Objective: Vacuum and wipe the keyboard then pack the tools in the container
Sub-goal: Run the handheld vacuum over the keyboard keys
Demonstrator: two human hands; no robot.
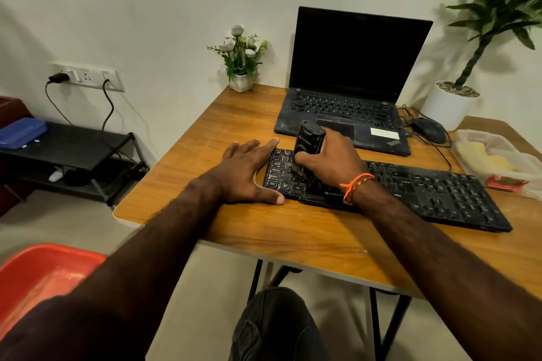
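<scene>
On the keyboard (pixel 390 189), centre frame, I read "Ctrl" and "Alt" keys and part of a brand, "ZEBRONI". The vacuum's (pixel 309 138) label is unreadable.

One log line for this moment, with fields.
step: vacuuming | right hand: holds vacuum on keyboard | left hand: steadies keyboard edge

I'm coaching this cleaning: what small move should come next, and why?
Probably slide the handheld vacuum rightward along the keyboard. The right hand holds it at the left end, the left hand steadies that edge, and most keys lie right.
</scene>
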